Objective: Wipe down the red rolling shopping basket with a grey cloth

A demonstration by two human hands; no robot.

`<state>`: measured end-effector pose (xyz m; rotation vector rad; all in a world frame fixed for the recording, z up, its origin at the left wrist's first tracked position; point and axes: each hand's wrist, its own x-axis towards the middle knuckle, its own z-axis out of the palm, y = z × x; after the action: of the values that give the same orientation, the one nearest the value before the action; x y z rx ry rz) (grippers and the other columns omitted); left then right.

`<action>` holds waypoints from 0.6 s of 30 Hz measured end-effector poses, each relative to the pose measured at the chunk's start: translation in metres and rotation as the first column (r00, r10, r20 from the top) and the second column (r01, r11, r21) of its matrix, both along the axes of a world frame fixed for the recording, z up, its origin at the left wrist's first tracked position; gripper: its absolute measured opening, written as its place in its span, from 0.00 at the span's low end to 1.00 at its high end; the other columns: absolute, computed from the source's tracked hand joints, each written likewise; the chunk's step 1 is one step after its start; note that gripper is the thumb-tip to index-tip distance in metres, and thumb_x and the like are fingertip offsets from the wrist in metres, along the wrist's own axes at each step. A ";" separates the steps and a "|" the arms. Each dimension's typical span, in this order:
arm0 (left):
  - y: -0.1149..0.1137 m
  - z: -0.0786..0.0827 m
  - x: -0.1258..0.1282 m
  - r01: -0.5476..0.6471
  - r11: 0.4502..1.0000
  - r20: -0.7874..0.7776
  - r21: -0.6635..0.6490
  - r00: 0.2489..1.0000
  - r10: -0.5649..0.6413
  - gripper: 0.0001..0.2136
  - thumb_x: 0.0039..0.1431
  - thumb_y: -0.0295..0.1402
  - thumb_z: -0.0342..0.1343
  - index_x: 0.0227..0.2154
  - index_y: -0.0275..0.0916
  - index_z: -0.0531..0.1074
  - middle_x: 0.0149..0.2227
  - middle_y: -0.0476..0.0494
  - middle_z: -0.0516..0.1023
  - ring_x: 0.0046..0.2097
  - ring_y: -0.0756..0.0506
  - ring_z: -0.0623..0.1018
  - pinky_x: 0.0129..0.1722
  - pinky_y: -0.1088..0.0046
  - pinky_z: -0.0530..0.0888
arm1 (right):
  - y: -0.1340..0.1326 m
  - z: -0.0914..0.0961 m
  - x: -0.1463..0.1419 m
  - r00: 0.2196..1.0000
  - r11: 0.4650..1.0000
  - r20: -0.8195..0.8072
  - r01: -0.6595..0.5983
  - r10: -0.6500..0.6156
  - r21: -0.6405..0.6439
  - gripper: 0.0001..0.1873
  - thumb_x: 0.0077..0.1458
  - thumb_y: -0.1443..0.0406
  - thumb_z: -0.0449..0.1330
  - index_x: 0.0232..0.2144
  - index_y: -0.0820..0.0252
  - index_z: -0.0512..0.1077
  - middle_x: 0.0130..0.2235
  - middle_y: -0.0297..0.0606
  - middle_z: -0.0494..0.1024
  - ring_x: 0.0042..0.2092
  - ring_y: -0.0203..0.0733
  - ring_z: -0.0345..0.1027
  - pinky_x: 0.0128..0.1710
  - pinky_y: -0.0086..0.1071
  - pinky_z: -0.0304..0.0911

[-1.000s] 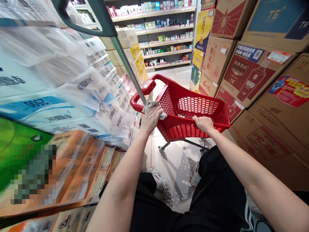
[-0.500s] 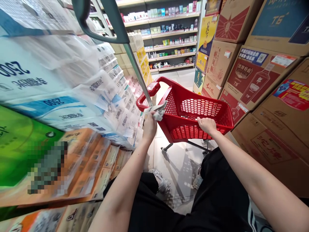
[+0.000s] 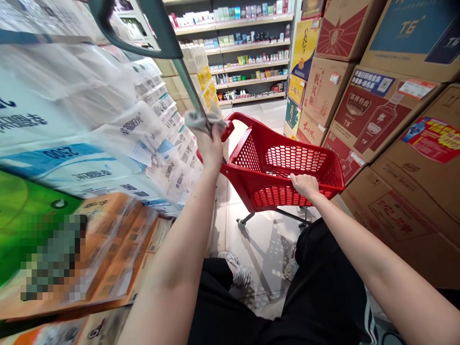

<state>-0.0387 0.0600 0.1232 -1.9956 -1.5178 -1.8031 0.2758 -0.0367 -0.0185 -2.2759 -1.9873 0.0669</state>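
Read as a clock face about the middle of the view, the left hand (image 3: 209, 148) is near 10 o'clock, its fingers closed on a pale cloth (image 3: 196, 120) pressed against a metal pole (image 3: 192, 86). The cloth shows on both sides of the pole; whether it wraps fully around cannot be told. The pole tilts up toward 11 o'clock, ending in a dark gray handle (image 3: 168, 28). Just beside the cloth, toward its 3 o'clock side, is the red push bar (image 3: 228, 130) of the cart. The red cart (image 3: 266, 177) stands at 3 o'clock on the pale floor (image 3: 260, 244). The right hand (image 3: 305, 186), just past 3, is curled over the cart's near rim, thumb toward the inside; its other fingertips are hidden. White paper packs (image 3: 125, 129) are stacked between 9 and 10, a green pack (image 3: 32, 201) and orange packs (image 3: 111, 239) near 8. Cardboard boxes (image 3: 381, 115) rise from 2 to 4, and stocked shelves (image 3: 251, 43) face at 12. Light shoes (image 3: 235, 270) show at 6.
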 end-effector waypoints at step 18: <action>-0.106 -0.072 0.005 0.147 0.988 0.075 -0.054 0.987 -0.143 0.16 0.62 0.45 0.48 0.43 0.38 0.66 0.56 0.35 0.65 0.62 0.42 0.62 0.62 0.63 0.57 | -0.006 0.003 0.001 1.000 1.000 -0.012 -0.004 0.004 -0.026 0.35 0.64 0.54 0.35 0.34 0.64 0.79 0.39 0.50 0.79 0.42 0.50 0.74 0.42 0.36 0.62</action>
<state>-0.0337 -0.0458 0.0507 -2.1441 -1.4983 -1.9233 0.2772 -0.0429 -0.0158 -2.2819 -1.9971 0.1065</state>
